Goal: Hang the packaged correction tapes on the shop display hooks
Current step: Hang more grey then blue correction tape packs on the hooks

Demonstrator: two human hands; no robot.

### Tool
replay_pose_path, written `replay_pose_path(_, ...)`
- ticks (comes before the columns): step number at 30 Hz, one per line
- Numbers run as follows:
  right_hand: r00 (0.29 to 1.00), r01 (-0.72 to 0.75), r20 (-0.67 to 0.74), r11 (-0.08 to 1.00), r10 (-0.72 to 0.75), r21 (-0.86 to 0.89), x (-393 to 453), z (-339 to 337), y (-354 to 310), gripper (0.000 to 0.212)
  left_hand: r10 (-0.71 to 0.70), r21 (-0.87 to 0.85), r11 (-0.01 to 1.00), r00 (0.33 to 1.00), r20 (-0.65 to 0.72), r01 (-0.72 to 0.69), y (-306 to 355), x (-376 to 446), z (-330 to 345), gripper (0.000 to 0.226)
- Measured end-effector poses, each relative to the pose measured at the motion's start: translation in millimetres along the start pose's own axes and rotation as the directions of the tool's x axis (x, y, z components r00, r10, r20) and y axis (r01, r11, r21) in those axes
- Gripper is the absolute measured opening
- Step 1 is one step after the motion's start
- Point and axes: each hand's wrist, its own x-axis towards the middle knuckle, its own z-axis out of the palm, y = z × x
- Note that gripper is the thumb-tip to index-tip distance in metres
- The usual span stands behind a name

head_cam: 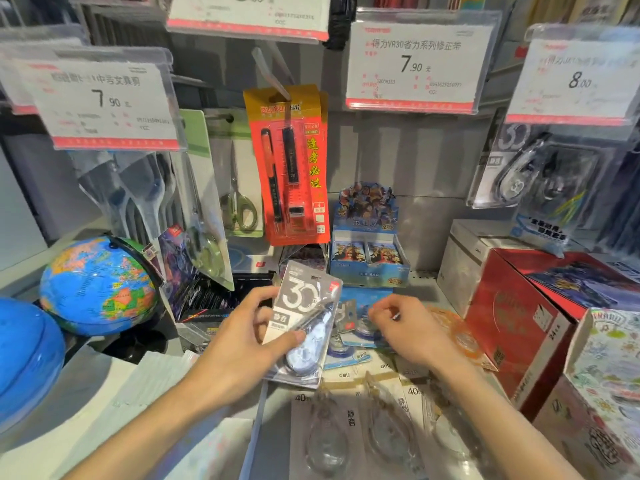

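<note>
Your left hand (242,336) grips a correction tape pack (304,322), thumb across the front, fingers curled behind, card tilted with its hang hole up near the top edge. Your right hand (403,332) hovers over the loose pile (360,336) of packs on the shelf (420,289), fingers curled in as if pinching something small; cannot tell if it actually holds anything. Likely step: pack is picked, now lift and hang. Best target looks like the hook under the 7.90 tag (412,64), which seems empty; the hook itself is not clear behind the tag. Turn the card upright, face out, hole leading, and slide straight along the prong. Keep the thumb low, clear of the hole. Room: open gap in the middle between the orange pen pack (289,168) and the hung tapes (533,171) at right, so go up through there. Watch the tag's lower edge, it overhangs the hook. The card box (369,237) stands just behind your hands, red box (519,313) close on the right, globe (98,285) on the left. More packs (349,420) lie at the near shelf edge under your wrists; don't sweep them off.
</note>
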Motion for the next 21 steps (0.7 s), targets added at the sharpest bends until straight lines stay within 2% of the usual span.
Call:
replay_pose_path(2,0.999,-0.02,0.03,0.988,0.025,-0.156,9,14,-6,0.029,0.016,0.029,0.999,1.0,-0.01,-0.015,-1,-2,-5,0.06)
replay_pose_path(5,0.999,-0.023,0.016,0.97,0.027,-0.24,19,31,-13,0.048,0.031,0.052,0.998,0.999,-0.016,-0.03,-3,-5,-9,0.062)
replay_pose_path(7,0.999,-0.031,0.011,0.965,0.034,-0.26,21,37,-14,0.053,0.028,0.055,0.998,0.999,-0.023,-0.026,-5,-6,-10,0.063)
replay_pose_path(9,0.999,-0.036,0.018,0.968,0.041,-0.25,23,39,-15,0.048,0.028,0.062,0.998,0.999,-0.019,-0.027,-5,-7,-11,0.06)
replay_pose_path(13,0.999,-0.032,0.042,0.999,0.032,0.014,20,39,-20,0.034,0.033,0.063,0.997,0.999,-0.012,-0.033,-6,-7,-12,0.062)
replay_pose_path(17,0.998,-0.047,0.061,0.944,0.029,0.326,15,41,-26,0.032,0.044,0.036,0.998,0.999,-0.029,-0.043,-6,-8,-12,0.069)
replay_pose_path(21,0.995,0.006,-0.091,0.886,0.04,0.463,8,27,-23,0.023,0.034,0.012,0.999,0.998,-0.047,-0.034,-6,-8,-11,0.065)
